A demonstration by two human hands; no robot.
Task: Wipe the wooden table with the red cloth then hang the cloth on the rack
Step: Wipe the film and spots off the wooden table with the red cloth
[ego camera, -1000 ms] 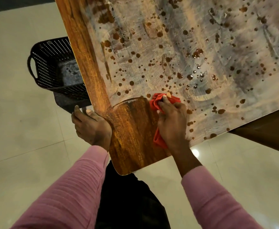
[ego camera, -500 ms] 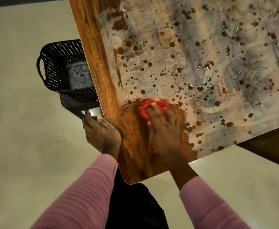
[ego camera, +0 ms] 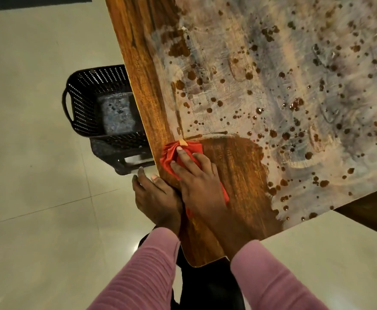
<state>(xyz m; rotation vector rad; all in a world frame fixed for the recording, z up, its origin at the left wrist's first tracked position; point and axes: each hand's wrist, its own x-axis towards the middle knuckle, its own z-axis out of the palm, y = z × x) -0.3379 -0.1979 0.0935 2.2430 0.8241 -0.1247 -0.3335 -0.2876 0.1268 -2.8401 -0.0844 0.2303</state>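
Note:
The wooden table (ego camera: 245,175) fills the upper right; most of its top is coated with a pale smeared film and brown droplets, and a bare dark wood patch lies at the near corner. My right hand (ego camera: 199,182) presses flat on the red cloth (ego camera: 171,155) at the table's left edge. The cloth bunches out ahead of my fingers and a strip shows under my wrist. My left hand (ego camera: 155,198) sits cupped against the table's left edge just below the cloth, holding nothing that I can see. No rack is in view.
A black perforated basket (ego camera: 82,101) stands on a dark stool (ego camera: 125,157) left of the table, partly under its edge. Pale tiled floor (ego camera: 37,175) surrounds the table. A dark mat (ego camera: 40,2) lies at the top left.
My right hand has swept the red cloth leftward across the near corner to the table's left edge, widening the bare wood patch. My left hand stays at the edge.

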